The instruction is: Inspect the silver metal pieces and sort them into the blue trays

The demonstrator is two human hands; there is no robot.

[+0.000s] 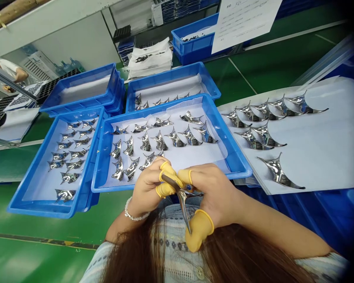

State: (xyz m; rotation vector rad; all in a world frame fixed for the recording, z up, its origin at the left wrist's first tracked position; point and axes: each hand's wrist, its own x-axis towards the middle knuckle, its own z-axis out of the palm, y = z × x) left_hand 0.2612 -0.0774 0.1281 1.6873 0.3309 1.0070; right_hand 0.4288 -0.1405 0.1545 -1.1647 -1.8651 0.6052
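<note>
Left hand (149,184) and right hand (221,192) both grip one polished metal part (183,202); contact is best confined to the yellow finger covers (200,232), sparing its finish.

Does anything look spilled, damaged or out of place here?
Nothing looks spilled or plainly damaged. The only slight oddity: metal pieces in the front middle blue tray face mixed ways, while the far row on the white sheet lines up neatly.

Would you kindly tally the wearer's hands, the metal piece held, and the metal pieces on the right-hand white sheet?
Left hand and right hand: 2
Held metal piece: 1
Metal pieces on right-hand white sheet: 8
Total: 11
</note>
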